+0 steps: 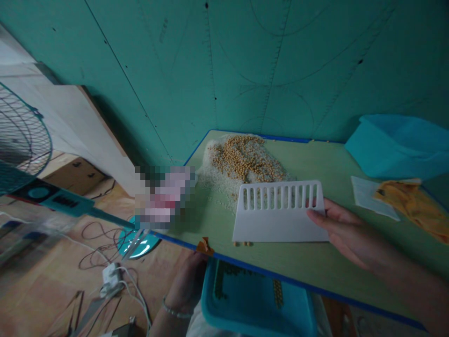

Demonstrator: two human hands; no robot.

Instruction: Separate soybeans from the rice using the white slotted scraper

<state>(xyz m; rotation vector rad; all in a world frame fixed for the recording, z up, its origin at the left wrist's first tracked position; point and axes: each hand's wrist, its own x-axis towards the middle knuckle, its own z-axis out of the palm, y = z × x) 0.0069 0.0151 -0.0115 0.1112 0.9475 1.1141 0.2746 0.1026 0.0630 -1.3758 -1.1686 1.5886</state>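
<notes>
My right hand (342, 234) grips the right edge of a white plastic scraper (280, 213) with slots along its top. The scraper stands on the pale green table (315, 255), just in front of a heap of white rice (215, 180) topped with yellow beans (245, 159). A few loose beans lie under the scraper's lower edge. Below the table's front edge, my left hand (187, 283), a bracelet on its wrist, holds the left rim of a teal tray (256, 304). The tray holds rows of beans. The fingers of that hand are mostly hidden behind the rim.
A teal wall rises right behind the table. A blue plastic bag (400, 147), a white paper (372, 196) and a yellow wrapper (414, 206) lie at the right. A standing fan (21, 140) and cables (105, 262) are on the floor at left. A blurred patch sits at the table's left corner.
</notes>
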